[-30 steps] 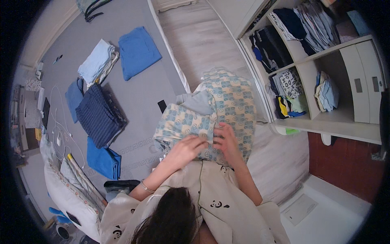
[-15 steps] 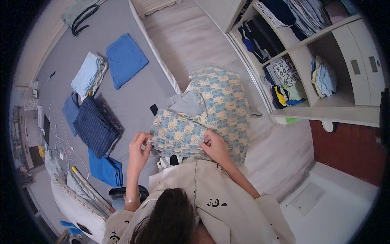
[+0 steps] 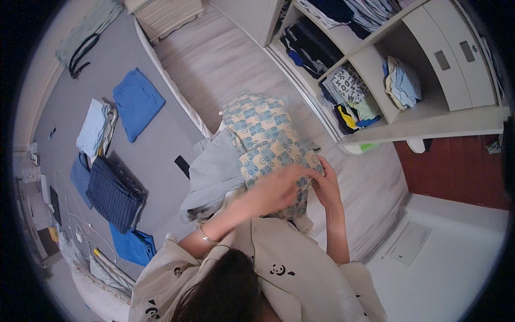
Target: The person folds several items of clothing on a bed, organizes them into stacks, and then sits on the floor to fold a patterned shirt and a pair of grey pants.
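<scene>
A cream and blue checked cloth (image 3: 263, 121) with small round face prints lies in front of me, partly folded over itself. At its right edge, my right hand (image 3: 326, 185) pinches the fabric with the fingers closed. My left hand (image 3: 287, 184) reaches across the cloth to that same edge, its fingertips beside the right hand's. Motion smears the left hand, so its grip is unclear. A light grey cloth (image 3: 214, 166) lies rumpled against the left side of the checked one. My left forearm hides part of both cloths.
On the grey bed (image 3: 155, 166) lie a folded blue garment (image 3: 138, 104), a light blue folded stack (image 3: 95, 126), a dark striped pile (image 3: 114, 193), bright blue folded cloth (image 3: 131, 244) and a black flat object (image 3: 183, 167). An open wardrobe (image 3: 370, 64) with clothes stands at right.
The left hand has moved right across the checked cloth to its right edge, and the right hand has shifted right. The cloth's folded part has swung right, uncovering more grey cloth.
</scene>
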Motion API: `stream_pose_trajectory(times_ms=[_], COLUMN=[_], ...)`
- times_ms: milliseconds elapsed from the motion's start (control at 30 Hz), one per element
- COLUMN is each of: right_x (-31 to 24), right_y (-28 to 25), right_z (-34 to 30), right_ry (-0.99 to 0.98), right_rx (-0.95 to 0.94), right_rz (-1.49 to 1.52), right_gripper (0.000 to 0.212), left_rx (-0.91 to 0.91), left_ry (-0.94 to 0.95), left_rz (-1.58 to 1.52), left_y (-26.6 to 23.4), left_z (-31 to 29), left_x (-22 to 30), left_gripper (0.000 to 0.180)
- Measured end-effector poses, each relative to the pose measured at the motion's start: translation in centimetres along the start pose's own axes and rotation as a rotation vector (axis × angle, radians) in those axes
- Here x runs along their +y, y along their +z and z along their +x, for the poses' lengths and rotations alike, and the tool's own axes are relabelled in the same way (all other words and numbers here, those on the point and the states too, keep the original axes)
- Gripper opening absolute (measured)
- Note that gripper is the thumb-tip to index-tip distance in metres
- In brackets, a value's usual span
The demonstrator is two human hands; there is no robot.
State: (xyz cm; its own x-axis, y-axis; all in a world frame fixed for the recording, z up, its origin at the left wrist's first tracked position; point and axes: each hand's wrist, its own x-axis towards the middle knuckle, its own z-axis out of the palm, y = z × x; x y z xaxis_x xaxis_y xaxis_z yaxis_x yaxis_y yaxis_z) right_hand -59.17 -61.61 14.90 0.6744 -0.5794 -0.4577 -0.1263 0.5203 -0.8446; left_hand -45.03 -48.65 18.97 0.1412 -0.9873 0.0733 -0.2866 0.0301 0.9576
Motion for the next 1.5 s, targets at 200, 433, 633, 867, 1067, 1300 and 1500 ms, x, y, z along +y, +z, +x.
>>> stream_pose_trajectory(times_ms=[200,433,633,867,1067,1300,1500], right_x=[4.8,6.3,6.9,0.9,-6.4,-16.1,-21.2], right_y=[-5.1,-4.8,-6.6,-4.1,0.9,6.2,9.0], right_z=[1.7,1.5,2.2,0.8,4.7,14.3,5.6], right_ry=[0.377,0.021,0.210,0.266,-0.103,-0.565,-0.818], right_rx=[-0.058,-0.092,-0.109,-0.103,-0.065,-0.062,-0.042], right_rz=[-0.101,-0.662,-0.555,0.016,-0.547,-0.478,-0.465], right_gripper=[0.051,0.042,0.040,0.026,0.019,0.025,0.031], left_rx=[0.032,-0.044,-0.018,0.101,0.508,0.491,0.594], left_ry=[-0.091,0.030,0.182,0.291,-0.121,-0.200,0.216], left_rz=[0.437,0.684,1.020,0.827,-0.185,-0.370,-0.073], left_y=[-4.0,-5.3,0.0,-0.7,-6.4,-17.0,-18.6], left_z=[-2.2,-4.8,-7.3,-5.3,-1.8,9.0,5.0], left_x=[-7.6,-6.5,-8.5,-9.4,-11.5,-4.3,7.7], left_gripper=[0.041,0.057,0.053,0.050,0.035,0.042,0.053])
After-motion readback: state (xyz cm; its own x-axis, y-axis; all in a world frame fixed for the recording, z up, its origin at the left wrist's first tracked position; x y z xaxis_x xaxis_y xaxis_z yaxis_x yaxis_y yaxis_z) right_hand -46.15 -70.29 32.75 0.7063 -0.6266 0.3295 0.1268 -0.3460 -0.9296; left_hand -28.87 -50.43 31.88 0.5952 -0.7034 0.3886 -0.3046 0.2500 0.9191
